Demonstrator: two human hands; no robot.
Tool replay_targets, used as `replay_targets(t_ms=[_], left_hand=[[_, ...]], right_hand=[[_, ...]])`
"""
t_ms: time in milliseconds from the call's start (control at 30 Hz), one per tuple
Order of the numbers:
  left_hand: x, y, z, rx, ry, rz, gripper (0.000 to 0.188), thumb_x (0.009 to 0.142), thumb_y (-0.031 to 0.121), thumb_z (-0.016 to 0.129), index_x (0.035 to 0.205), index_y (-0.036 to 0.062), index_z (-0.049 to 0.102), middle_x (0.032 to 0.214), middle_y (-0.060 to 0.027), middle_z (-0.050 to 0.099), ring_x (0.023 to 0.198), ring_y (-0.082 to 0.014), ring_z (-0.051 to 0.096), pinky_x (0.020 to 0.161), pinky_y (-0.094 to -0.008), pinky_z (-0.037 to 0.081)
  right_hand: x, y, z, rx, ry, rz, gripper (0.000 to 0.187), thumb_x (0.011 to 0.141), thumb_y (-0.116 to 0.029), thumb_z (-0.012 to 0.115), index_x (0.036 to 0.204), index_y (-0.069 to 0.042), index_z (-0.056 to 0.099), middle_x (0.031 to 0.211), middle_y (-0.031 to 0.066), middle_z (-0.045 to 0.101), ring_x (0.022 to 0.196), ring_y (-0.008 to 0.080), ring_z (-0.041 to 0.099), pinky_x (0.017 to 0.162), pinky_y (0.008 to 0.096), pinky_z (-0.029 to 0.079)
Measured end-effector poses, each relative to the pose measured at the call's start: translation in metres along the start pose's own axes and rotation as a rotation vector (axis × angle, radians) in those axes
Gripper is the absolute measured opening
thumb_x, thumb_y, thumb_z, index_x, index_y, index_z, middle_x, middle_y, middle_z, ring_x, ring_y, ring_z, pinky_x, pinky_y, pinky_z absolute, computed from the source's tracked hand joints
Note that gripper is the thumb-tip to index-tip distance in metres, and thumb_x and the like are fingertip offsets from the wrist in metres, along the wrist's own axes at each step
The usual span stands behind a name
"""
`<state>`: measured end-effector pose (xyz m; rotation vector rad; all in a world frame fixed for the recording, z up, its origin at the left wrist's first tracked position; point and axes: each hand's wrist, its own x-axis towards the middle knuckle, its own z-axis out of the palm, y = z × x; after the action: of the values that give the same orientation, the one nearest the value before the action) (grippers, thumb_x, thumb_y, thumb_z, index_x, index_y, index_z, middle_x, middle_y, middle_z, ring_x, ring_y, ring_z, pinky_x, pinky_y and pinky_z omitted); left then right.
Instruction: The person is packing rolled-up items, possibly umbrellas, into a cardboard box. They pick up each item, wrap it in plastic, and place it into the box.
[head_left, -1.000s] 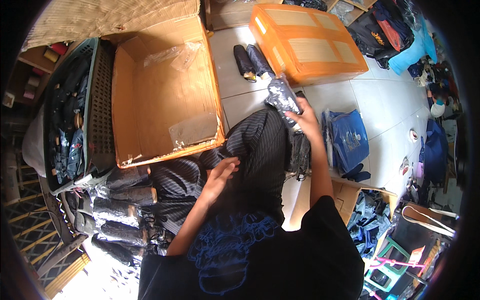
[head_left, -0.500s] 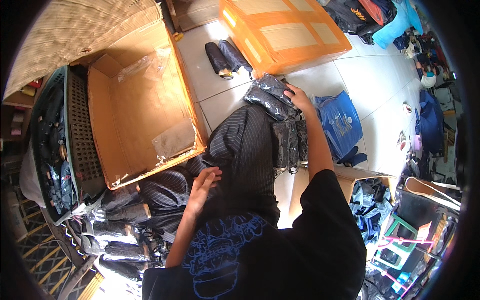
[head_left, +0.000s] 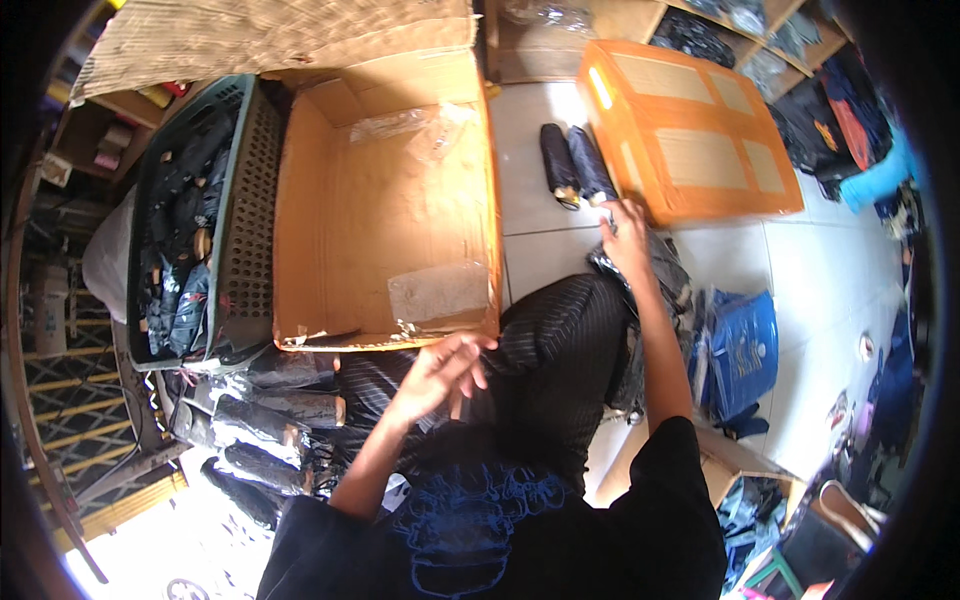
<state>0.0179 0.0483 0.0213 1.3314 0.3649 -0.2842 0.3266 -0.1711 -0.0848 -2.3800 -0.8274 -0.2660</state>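
My left hand (head_left: 440, 378) hovers over my lap at the near edge of the open cardboard box (head_left: 345, 230); its fingers are loosely bent and apart, with nothing visible in them. My right hand (head_left: 628, 240) reaches forward with its fingers spread, above black plastic-wrapped bundles (head_left: 668, 262) beside my knee. Its fingertips come close to two slim black folded umbrellas (head_left: 560, 165) lying on the tiles. The right hand and arm partly cover the wrapped bundles. Inside the box lie scraps of clear plastic (head_left: 435, 130).
A taped orange-brown carton (head_left: 690, 135) stands at the far right. Left of the box, a green crate (head_left: 255, 200) holds several dark folded umbrellas. More wrapped bundles (head_left: 265, 430) lie by my left leg. A blue package (head_left: 745, 345) rests on the right.
The view has swung left, shifting the scene rightward. My right hand has moved forward off the wrapped bundles toward the two umbrellas. My left hand has come nearer the box edge.
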Motion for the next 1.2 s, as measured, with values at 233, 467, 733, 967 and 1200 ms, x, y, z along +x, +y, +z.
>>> replay_targets(t_ms=[233,467,733,967,1200], left_hand=[[0.126,0.039,-0.1,0.334,0.476,0.253,0.023,0.098,0.017,0.048,0.108,0.0022,0.063,0.075,-0.006,0.066,0.062,-0.0113,0.059,0.058,-0.0252,0.049],[0.258,-0.012,-0.185,1.326,0.521,0.395,0.042,0.087,0.023,0.061,0.127,0.0122,0.053,0.139,-0.0128,0.047,0.121,-0.0356,0.049,0.098,-0.0459,0.044],[0.281,-0.036,-0.193,1.395,0.402,-0.151,0.064,0.09,0.035,0.058,0.146,0.0183,0.032,0.152,-0.0078,0.029,0.138,-0.0357,0.029,0.105,-0.0594,0.032],[0.215,-0.05,-0.189,1.524,0.338,-0.264,0.052,0.088,0.043,0.061,0.131,0.0167,0.05,0.143,-0.0109,0.042,0.131,-0.035,0.039,0.103,-0.0612,0.032],[0.134,-0.006,-0.123,0.998,0.582,0.267,0.028,0.088,0.028,0.064,0.109,0.0096,0.063,0.111,-0.0137,0.063,0.105,-0.0333,0.058,0.09,-0.05,0.046]], right_hand=[[0.063,-0.014,0.124,-0.24,-0.236,0.099,0.058,0.079,-0.021,0.07,0.132,-0.011,0.048,0.146,0.0192,0.032,0.124,0.038,0.041,0.09,0.0521,0.045],[0.055,-0.042,0.139,-0.399,-0.231,0.151,0.041,0.078,-0.024,0.07,0.113,-0.006,0.061,0.129,0.0157,0.046,0.113,0.0331,0.046,0.08,0.0479,0.043],[-0.021,-0.037,0.126,-0.074,-0.108,0.288,0.049,0.074,-0.021,0.076,0.115,-0.003,0.056,0.115,0.0182,0.052,0.106,0.0378,0.05,0.086,0.0481,0.044],[-0.012,-0.029,0.124,0.688,-0.293,0.909,0.07,0.071,-0.031,0.083,0.122,0.005,0.049,0.108,0.0199,0.062,0.098,0.0339,0.062,0.083,0.041,0.051],[-0.033,-0.106,0.042,1.543,-0.223,0.918,0.032,0.09,-0.018,0.065,0.113,-0.002,0.049,0.096,0.014,0.065,0.083,0.0273,0.068,0.068,0.0381,0.057]])
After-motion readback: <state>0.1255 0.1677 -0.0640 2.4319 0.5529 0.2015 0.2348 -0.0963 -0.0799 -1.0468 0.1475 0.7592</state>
